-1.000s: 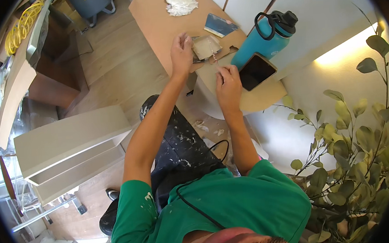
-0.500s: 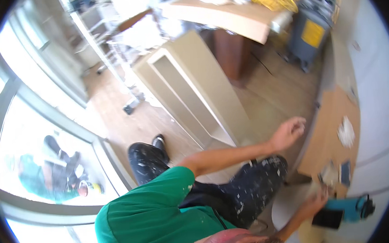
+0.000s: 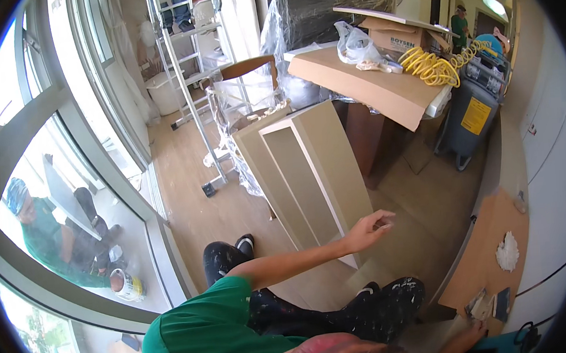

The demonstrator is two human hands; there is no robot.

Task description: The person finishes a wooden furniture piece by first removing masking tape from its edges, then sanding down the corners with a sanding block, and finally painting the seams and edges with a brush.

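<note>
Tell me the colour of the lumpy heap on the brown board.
The lumpy heap is white, seen best in the head view.

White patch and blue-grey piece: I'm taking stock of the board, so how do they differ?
The white patch has a ragged outline; the blue-grey piece has straight edges. The white patch is far lighter than the blue-grey piece. The blue-grey piece lies nearer the right hand than the white patch does. Both lie on the brown board.
</note>
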